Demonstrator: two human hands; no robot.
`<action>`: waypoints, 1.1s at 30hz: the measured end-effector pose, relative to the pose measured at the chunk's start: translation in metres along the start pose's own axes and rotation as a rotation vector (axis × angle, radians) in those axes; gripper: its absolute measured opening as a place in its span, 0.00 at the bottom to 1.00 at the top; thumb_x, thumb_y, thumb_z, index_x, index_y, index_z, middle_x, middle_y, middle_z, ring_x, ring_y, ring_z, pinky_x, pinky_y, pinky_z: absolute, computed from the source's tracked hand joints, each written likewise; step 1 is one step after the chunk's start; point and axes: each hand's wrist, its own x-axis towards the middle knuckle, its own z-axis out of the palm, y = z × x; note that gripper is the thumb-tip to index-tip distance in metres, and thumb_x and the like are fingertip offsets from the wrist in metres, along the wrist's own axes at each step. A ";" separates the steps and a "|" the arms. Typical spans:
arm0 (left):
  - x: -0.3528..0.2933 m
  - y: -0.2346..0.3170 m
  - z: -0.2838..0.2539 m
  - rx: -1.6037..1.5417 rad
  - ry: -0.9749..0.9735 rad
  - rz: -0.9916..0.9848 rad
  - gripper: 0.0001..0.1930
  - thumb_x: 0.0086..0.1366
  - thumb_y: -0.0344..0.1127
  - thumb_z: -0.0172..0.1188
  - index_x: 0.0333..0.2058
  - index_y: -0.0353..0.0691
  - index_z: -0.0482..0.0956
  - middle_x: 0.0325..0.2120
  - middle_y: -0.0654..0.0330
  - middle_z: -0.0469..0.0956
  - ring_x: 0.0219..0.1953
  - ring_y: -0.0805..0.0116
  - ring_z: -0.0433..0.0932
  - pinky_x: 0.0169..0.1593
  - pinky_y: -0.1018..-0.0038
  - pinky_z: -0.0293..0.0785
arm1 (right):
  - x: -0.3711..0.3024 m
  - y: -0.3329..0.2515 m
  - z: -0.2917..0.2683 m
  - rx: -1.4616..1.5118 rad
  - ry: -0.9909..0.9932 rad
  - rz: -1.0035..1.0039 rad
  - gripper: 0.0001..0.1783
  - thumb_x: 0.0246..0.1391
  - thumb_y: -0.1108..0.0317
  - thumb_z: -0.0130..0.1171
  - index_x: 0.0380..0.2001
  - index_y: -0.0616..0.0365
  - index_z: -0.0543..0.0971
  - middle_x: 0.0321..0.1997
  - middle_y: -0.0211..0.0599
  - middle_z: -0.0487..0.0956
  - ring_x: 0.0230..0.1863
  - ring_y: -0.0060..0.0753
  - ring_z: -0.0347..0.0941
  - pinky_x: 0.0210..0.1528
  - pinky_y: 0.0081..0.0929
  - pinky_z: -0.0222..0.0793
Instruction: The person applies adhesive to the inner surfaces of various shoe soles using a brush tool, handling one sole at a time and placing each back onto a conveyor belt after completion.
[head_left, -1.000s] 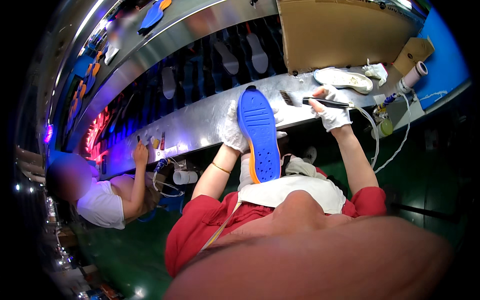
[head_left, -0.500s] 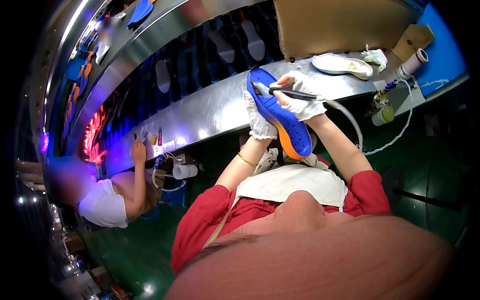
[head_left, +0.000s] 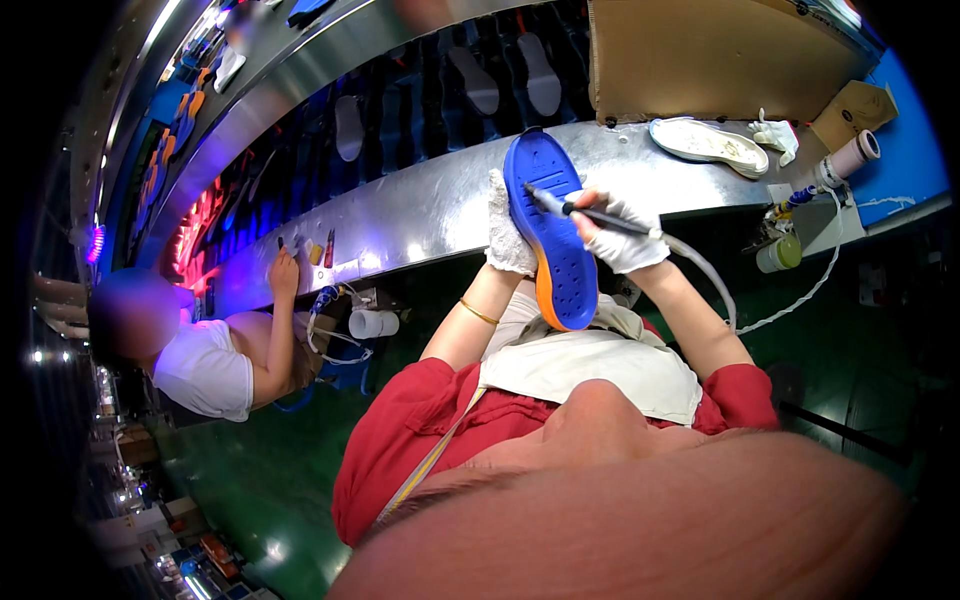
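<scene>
A blue shoe sole with an orange side edge is held up in front of me, its inner face toward me. My left hand, in a white knit glove, grips its left edge; most of those fingers are hidden behind the sole. In my right hand, gloved with the fingertips bare, is a brush with a black handle and a pale hose running from its back end. The brush's bristles touch or hover just over the upper half of the sole; I cannot tell which.
Beyond my hands runs a metal bench edge, with grey insoles on a dark conveyor behind it. A whitish sole, a white glove and a cardboard sheet are at right. A co-worker sits at left.
The sole has turned more upright, its lower end swinging left. Over its upper half, the brush tip has shifted from near the left edge toward the middle.
</scene>
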 end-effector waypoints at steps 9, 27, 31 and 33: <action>-0.037 -0.015 0.002 0.197 -0.106 -0.317 0.53 0.47 0.80 0.35 0.59 0.39 0.58 0.50 0.51 0.70 0.48 0.57 0.73 0.51 0.64 0.72 | -0.018 -0.008 -0.032 0.068 0.023 0.236 0.03 0.48 0.77 0.59 0.28 0.61 0.76 0.30 0.34 0.78 0.27 0.18 0.72 0.31 0.18 0.70; 0.057 -0.016 -0.011 -0.341 -0.339 0.099 0.48 0.48 0.77 0.44 0.54 0.40 0.65 0.48 0.54 0.72 0.47 0.56 0.73 0.56 0.59 0.65 | -0.006 -0.001 -0.016 0.334 -0.023 0.198 0.06 0.47 0.76 0.62 0.31 0.59 0.79 0.32 0.34 0.80 0.34 0.21 0.74 0.40 0.23 0.71; 0.059 -0.002 0.013 -0.330 -0.464 0.171 0.49 0.43 0.77 0.50 0.53 0.39 0.67 0.50 0.54 0.71 0.50 0.56 0.70 0.58 0.60 0.63 | -0.001 0.001 -0.014 -0.009 0.024 -0.124 0.06 0.45 0.77 0.63 0.30 0.62 0.78 0.32 0.37 0.80 0.33 0.25 0.75 0.40 0.23 0.72; 0.066 0.005 0.003 -0.309 -0.477 0.227 0.49 0.42 0.75 0.52 0.53 0.38 0.67 0.50 0.54 0.71 0.51 0.56 0.69 0.58 0.61 0.63 | -0.002 -0.006 -0.010 -0.047 -0.001 -0.205 0.07 0.43 0.79 0.63 0.29 0.61 0.78 0.32 0.36 0.80 0.34 0.26 0.75 0.41 0.23 0.71</action>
